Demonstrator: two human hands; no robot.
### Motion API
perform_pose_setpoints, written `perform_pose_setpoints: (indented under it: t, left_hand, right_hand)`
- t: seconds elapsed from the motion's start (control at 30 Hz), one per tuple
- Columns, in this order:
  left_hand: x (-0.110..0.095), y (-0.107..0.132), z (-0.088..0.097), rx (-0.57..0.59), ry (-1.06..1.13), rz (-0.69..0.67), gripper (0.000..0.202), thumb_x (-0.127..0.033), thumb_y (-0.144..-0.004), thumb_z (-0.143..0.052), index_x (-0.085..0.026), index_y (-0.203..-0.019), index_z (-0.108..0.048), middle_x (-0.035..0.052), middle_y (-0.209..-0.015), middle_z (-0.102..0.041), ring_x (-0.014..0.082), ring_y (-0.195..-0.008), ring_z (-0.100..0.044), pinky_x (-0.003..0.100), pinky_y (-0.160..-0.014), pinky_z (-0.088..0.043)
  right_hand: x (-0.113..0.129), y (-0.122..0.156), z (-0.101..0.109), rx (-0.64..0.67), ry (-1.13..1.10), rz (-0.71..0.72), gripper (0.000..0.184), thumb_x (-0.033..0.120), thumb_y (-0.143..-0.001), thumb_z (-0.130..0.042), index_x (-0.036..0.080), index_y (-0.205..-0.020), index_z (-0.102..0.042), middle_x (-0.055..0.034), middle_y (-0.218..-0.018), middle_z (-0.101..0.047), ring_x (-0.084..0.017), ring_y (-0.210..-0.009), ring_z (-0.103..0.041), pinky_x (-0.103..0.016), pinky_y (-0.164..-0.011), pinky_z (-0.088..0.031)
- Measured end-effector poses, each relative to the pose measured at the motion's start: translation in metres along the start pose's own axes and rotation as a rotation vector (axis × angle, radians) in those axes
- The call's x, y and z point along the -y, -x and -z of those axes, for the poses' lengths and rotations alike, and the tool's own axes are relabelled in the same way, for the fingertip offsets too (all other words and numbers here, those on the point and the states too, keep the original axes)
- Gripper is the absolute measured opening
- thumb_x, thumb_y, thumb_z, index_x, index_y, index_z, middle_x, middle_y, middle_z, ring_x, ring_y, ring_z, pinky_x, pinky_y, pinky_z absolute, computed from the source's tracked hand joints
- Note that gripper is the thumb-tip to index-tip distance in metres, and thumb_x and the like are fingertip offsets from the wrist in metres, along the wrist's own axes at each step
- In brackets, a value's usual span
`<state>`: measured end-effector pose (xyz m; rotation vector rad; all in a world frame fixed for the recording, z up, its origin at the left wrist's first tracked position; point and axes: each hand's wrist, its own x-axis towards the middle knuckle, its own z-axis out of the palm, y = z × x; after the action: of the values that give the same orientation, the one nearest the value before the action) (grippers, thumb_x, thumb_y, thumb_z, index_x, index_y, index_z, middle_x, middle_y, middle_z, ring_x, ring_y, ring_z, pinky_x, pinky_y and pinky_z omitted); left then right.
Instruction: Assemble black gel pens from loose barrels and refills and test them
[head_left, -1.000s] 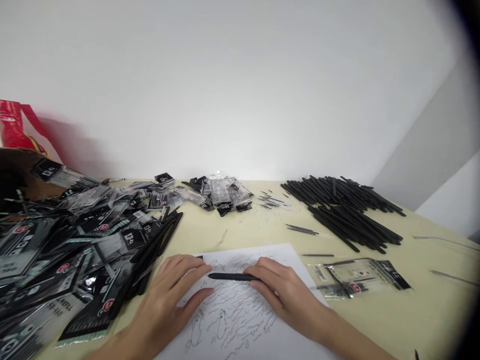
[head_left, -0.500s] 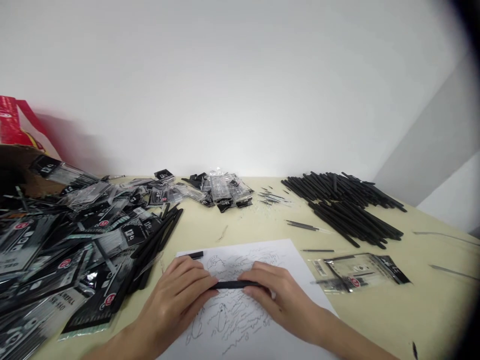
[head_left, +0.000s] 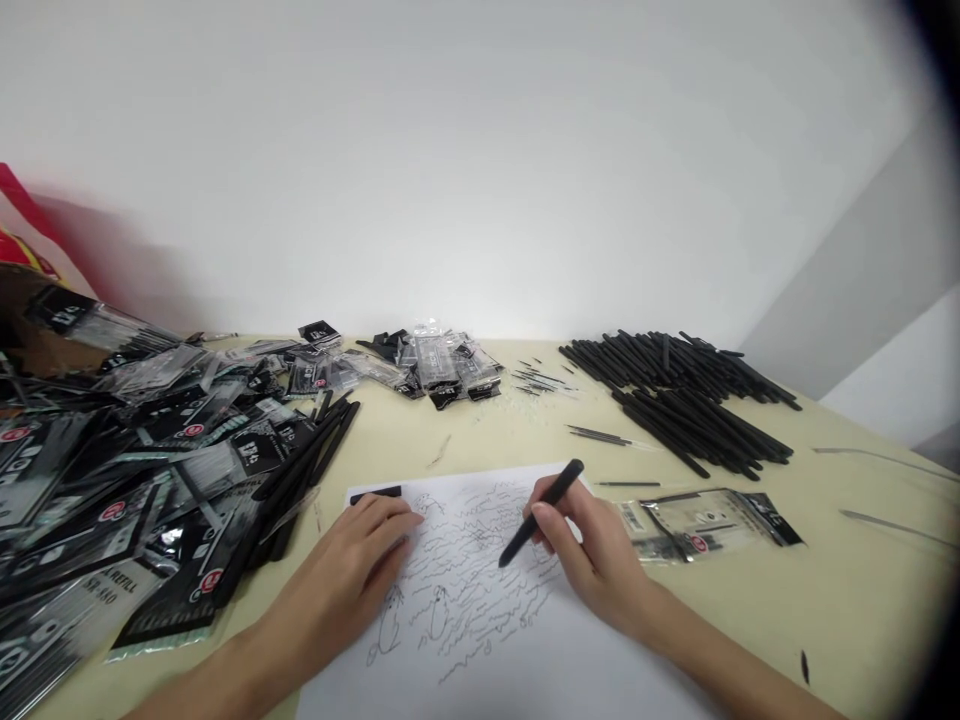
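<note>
My right hand (head_left: 581, 545) grips a black pen (head_left: 541, 512) in a writing hold, its tip down on a white sheet of paper (head_left: 525, 660) covered in scribbles. My left hand (head_left: 356, 560) rests on the left part of the sheet with its fingers loosely curled and holds nothing. A small black cap (head_left: 375, 494) lies at the sheet's top left corner, just beyond my left fingertips.
A large heap of black refill packets (head_left: 112, 490) fills the table's left side. A pile of black pens (head_left: 682, 395) lies at the back right. More packets (head_left: 442, 365) sit at the back centre, and one packet (head_left: 709, 525) lies right of the sheet. Loose thin refills (head_left: 604, 436) are scattered about.
Both hands held the pen level between them. My left hand has let go and settled on the paper, and my right hand has turned the pen tip down onto the sheet.
</note>
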<state>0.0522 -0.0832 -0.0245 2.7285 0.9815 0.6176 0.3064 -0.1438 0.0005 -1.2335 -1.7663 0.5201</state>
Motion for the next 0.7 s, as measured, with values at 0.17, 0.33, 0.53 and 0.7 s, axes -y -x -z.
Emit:
perform_pose_setpoints:
  t: [0.17, 0.33, 0.53, 0.7]
  left_hand:
    - [-0.0053, -0.0025, 0.0052, 0.048, -0.011, -0.013, 0.025, -0.017, -0.089, -0.039, -0.021, -0.108, -0.054, 0.0083, -0.107, -0.056, 0.0219, -0.100, -0.051, 0.038, -0.088, -0.044]
    - [-0.0083, -0.0036, 0.0083, 0.030, -0.017, -0.042, 0.025, -0.017, -0.088, -0.041, -0.021, -0.108, -0.056, 0.0085, -0.105, -0.057, 0.0217, -0.097, -0.052, 0.035, -0.083, -0.046]
    - [-0.0050, -0.0035, 0.0048, 0.039, -0.001, -0.033, 0.026, -0.018, -0.088, -0.040, -0.021, -0.109, -0.055, 0.0082, -0.105, -0.056, 0.0216, -0.098, -0.051, 0.036, -0.085, -0.044]
    - [-0.0036, -0.0022, 0.0032, 0.045, 0.003, -0.037, 0.026, -0.018, -0.088, -0.040, -0.021, -0.110, -0.054, 0.0085, -0.106, -0.055, 0.0219, -0.098, -0.050, 0.037, -0.085, -0.044]
  right_hand:
    - [-0.0010, 0.0058, -0.0014, 0.097, 0.034, 0.036, 0.013, 0.028, -0.093, -0.037, 0.020, -0.085, -0.043, 0.0024, -0.060, -0.052, -0.009, -0.048, -0.048, -0.018, -0.043, -0.037]
    - [-0.0018, 0.0062, -0.0034, 0.194, 0.052, 0.056, 0.012, 0.027, -0.092, -0.037, 0.020, -0.084, -0.043, 0.0028, -0.056, -0.051, -0.010, -0.047, -0.048, -0.017, -0.041, -0.035]
    - [-0.0027, 0.0041, -0.0043, 0.212, 0.049, 0.076, 0.013, 0.026, -0.092, -0.037, 0.019, -0.083, -0.044, 0.0028, -0.056, -0.050, -0.010, -0.048, -0.047, -0.019, -0.045, -0.035]
    - [-0.0019, 0.0038, -0.0026, 0.206, 0.072, 0.085, 0.011, 0.025, -0.091, -0.038, 0.018, -0.084, -0.044, 0.0029, -0.056, -0.049, -0.010, -0.047, -0.047, -0.019, -0.044, -0.034]
